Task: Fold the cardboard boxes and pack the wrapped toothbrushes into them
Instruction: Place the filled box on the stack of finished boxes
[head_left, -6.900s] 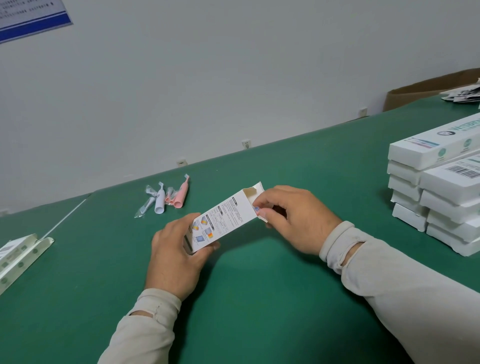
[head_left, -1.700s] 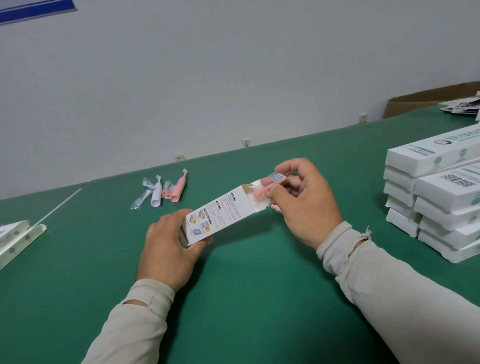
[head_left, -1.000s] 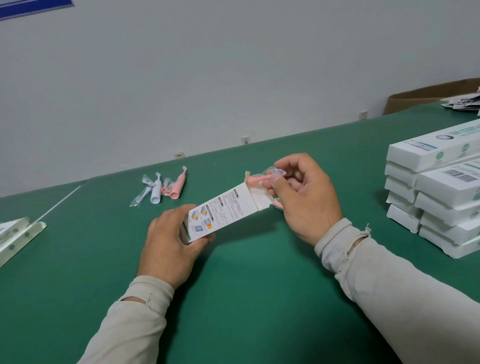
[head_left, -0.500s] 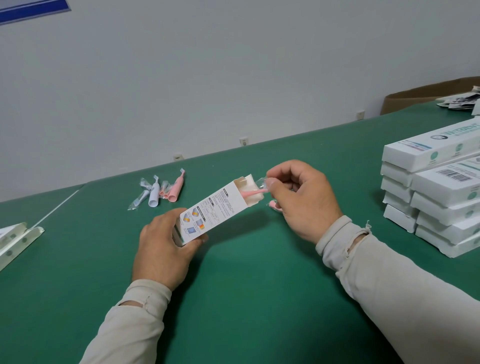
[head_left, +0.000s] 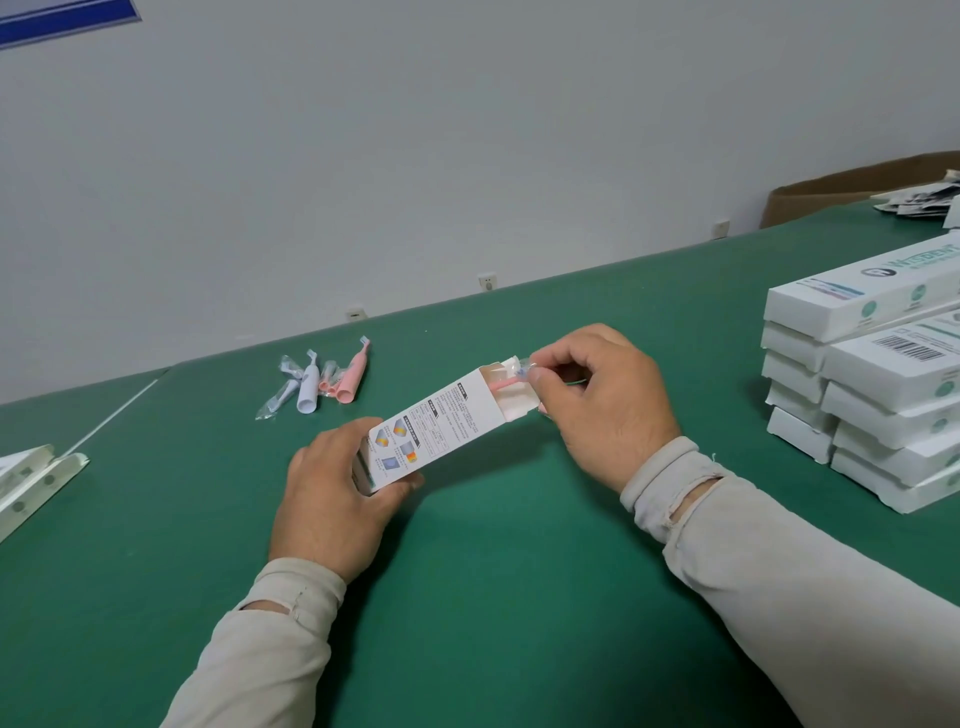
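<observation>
A white printed cardboard box (head_left: 441, 423) lies tilted above the green table (head_left: 519, 597), its open end facing up and right. My left hand (head_left: 332, 499) grips its lower end. My right hand (head_left: 602, 402) pinches the head end of a pink wrapped toothbrush (head_left: 506, 383), most of which is hidden inside the box mouth. A small pile of wrapped pink and white toothbrushes (head_left: 322, 384) lies further back on the left.
Stacks of closed white boxes (head_left: 872, 384) stand at the right. Flat white box blanks (head_left: 31, 480) lie at the left edge. A brown carton (head_left: 831, 195) and loose papers sit at the far right corner. A white wall runs behind the table.
The pink toothbrush has slid deeper into the box over the last seconds. My right hand has moved closer to the box mouth. My left hand keeps its hold.
</observation>
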